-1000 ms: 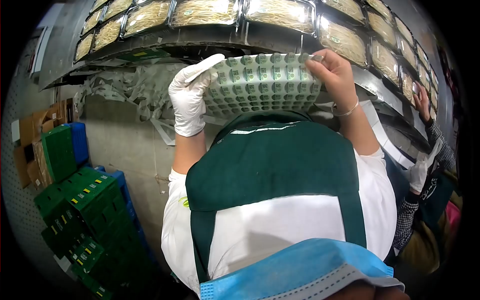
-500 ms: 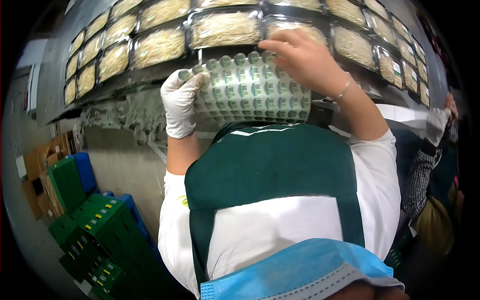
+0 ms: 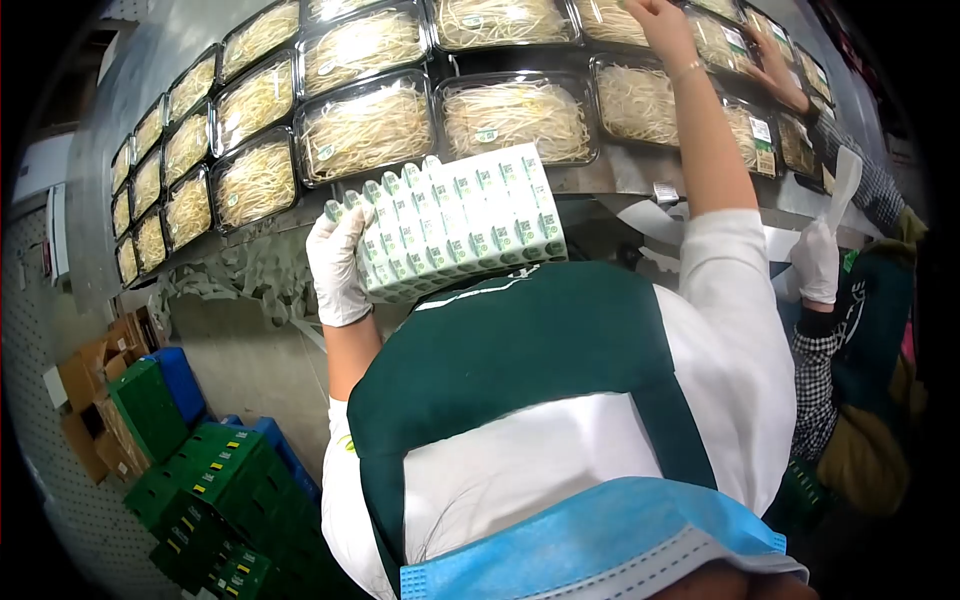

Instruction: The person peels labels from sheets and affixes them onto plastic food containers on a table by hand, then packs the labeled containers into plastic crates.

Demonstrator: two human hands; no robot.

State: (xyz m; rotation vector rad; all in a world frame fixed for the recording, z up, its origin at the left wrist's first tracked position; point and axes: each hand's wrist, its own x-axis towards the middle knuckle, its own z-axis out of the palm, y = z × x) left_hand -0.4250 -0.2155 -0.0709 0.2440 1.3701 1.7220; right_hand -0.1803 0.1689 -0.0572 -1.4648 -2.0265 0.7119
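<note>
In a white glove, my left hand [image 3: 338, 268] is closed on the left edge of a sheet of round green-and-white stickers [image 3: 462, 222], held in front of my apron. Several stickers along its top edge stand partly lifted off the backing. My bare right hand [image 3: 664, 28] is stretched out to the top of the view, over a bean sprout tray [image 3: 608, 22] in a farther row. Its fingers are pinched together; what they hold is too small to make out. Below my right forearm lies another bean sprout tray [image 3: 640, 105].
Rows of film-covered sprout trays [image 3: 365, 125] cover the metal table [image 3: 90, 240]. At right, a co-worker's bare hand [image 3: 775, 72] touches a tray and their gloved hand [image 3: 817, 262] holds a white strip [image 3: 846, 185]. Green crates [image 3: 215, 465] stand at lower left.
My right hand has moved from above the sticker sheet up and right to the farther trays. The sheet has tilted in my left hand. The co-worker's arms have come farther into view.
</note>
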